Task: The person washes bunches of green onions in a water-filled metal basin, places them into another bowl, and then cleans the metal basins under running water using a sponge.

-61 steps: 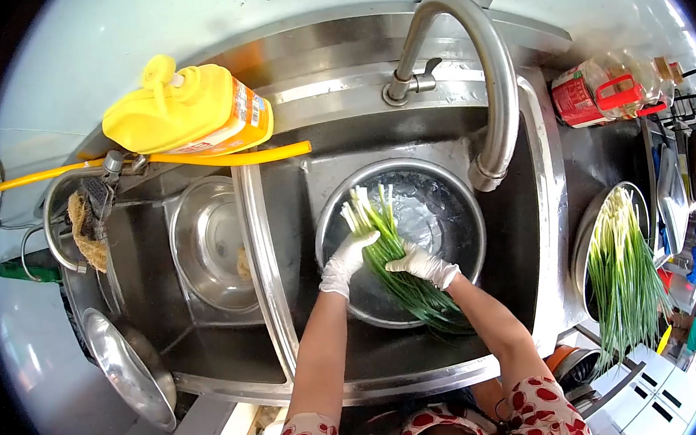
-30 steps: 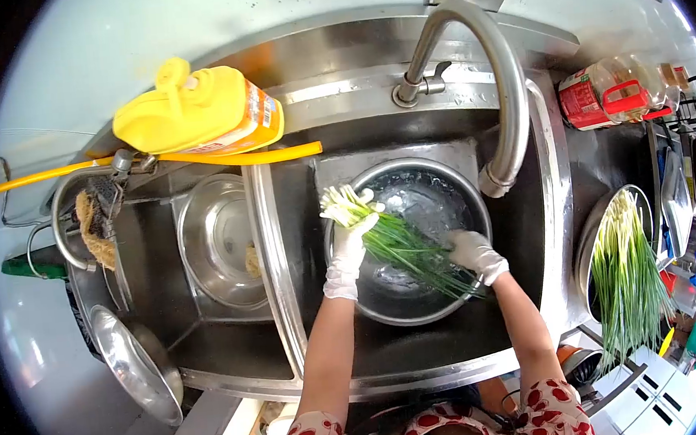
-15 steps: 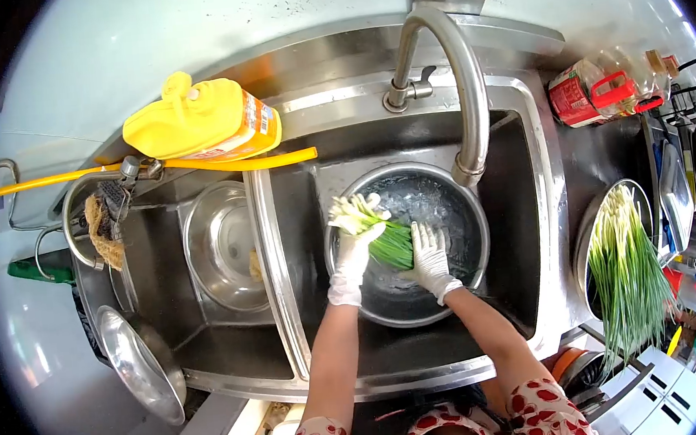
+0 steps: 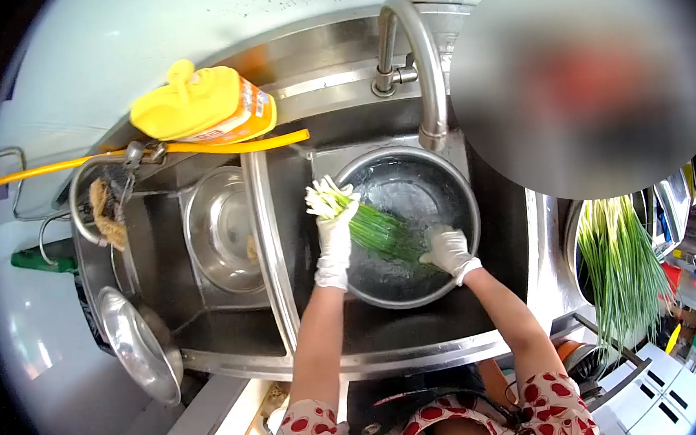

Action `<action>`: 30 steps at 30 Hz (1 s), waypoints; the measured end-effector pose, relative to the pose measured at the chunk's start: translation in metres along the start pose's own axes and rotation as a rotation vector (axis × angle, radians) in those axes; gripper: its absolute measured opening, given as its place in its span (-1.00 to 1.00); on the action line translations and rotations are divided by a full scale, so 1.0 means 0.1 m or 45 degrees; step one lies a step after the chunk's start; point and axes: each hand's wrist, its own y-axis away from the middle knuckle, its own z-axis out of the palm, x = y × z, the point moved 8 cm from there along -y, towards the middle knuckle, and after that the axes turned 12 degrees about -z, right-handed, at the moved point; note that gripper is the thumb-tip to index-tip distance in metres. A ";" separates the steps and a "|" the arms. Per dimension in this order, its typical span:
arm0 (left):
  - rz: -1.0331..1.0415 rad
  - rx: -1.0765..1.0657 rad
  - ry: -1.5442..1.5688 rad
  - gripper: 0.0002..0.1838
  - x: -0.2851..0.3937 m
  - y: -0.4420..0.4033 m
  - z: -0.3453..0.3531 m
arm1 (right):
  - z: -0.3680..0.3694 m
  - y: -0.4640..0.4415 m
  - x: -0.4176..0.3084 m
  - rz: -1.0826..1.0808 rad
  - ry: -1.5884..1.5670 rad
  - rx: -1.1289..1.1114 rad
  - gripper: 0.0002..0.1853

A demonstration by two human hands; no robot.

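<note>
A bunch of spring onions (image 4: 386, 235) slants across a round metal basin (image 4: 475, 216) of water, its green leaves dipping in. My left hand (image 4: 336, 236), in a white glove, is closed around the bunch just below the white bulbs, at the basin's left rim. At the leaf ends, near the right side of the basin, my gloved right hand (image 4: 450, 252) has curled fingers closed on the greens; its fingertips are partly hidden. The basin stands in the right-hand sink bowl (image 4: 505, 287), below the curved faucet (image 4: 432, 88).
More spring onions (image 4: 617, 262) hang over a metal bowl on the right. In the left sink bowl sits another metal basin (image 4: 203, 249). A yellow jug (image 4: 192, 107) and a yellow hose (image 4: 236, 147) lie behind the divider. A metal bowl (image 4: 137, 344) leans at left. A blurred patch hides the upper right.
My left hand has moved left with the bulbs, and the bunch now stretches out longer. My right hand, flat before, has shifted slightly right and curled. The view has shifted a little.
</note>
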 end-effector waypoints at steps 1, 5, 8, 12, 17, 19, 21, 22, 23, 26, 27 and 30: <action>0.066 -0.039 -0.057 -0.55 0.24 0.08 0.02 | -0.10 -0.02 0.06 0.066 -0.021 -0.048 -0.29; 0.193 -0.118 -0.295 -0.54 1.21 0.67 0.26 | -1.22 0.13 -0.46 -0.129 -0.111 0.423 0.05; 0.299 -0.165 -0.397 -0.55 1.64 1.07 0.48 | -1.97 0.37 -1.14 -0.714 -0.389 0.994 0.32; 0.514 0.011 -0.480 -0.53 1.78 1.43 0.71 | -2.42 0.38 -1.89 -0.926 -1.202 0.678 0.37; 0.420 -0.150 -0.271 -0.58 1.90 1.67 1.03 | -1.96 0.22 -1.73 -0.849 -1.219 0.617 0.10; 0.349 -0.126 -0.213 -0.59 1.82 1.66 0.96 | -1.86 0.35 -1.64 -0.796 -1.081 0.601 0.03; 0.350 -0.103 0.039 -0.58 1.89 1.71 0.88 | -1.54 0.35 -1.41 -0.560 -0.873 0.518 -0.17; 0.394 -0.077 0.126 -0.58 1.96 1.71 0.79 | -1.38 0.33 -1.27 -0.505 -0.859 0.528 -0.29; 0.442 -0.049 0.216 -0.59 2.06 1.72 0.68 | -1.26 0.32 -1.15 -0.454 -0.843 0.535 -0.41; 0.441 -0.101 0.333 -0.55 2.29 1.74 0.36 | -1.49 0.48 -1.24 -0.668 -0.584 0.905 -0.50; 0.454 -0.144 0.402 -0.55 2.35 1.75 0.23 | -1.61 0.50 -1.36 -0.759 -0.531 0.860 -0.42; 0.494 -0.095 0.544 -0.56 2.66 1.95 -0.28 | -1.67 0.33 -1.73 -0.813 -0.721 0.731 -0.32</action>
